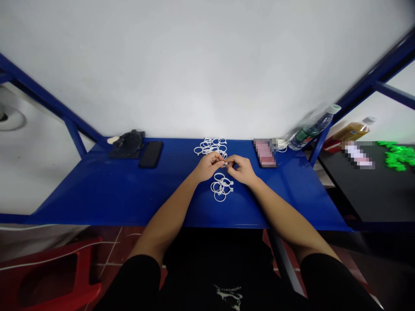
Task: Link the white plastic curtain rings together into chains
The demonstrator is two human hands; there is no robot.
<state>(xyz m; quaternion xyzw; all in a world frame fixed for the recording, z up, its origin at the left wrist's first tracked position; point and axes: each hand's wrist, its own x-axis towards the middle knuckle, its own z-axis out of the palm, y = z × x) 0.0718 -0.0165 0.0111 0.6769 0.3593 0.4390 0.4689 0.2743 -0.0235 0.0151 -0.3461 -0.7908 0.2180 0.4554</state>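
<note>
My left hand (210, 166) and my right hand (241, 169) meet over the middle of the blue table, fingertips closed in a pinch. Between them is a white plastic ring (225, 164), mostly covered by the fingers so that only a small part shows. Just behind my hands lies a loose heap of white plastic rings (207, 148), partly hidden by my left hand. A second, smaller pile of white rings (220, 187) with small end knobs rests in front of my hands, between the forearms.
On the blue table (129, 194), a black phone (151, 154) and a dark object (128, 144) lie left. To the right are a blurred-out phone (265, 153), a white cable (281, 145) and a water bottle (313, 129). Green pieces (400, 155) lie on the black side table (372, 190).
</note>
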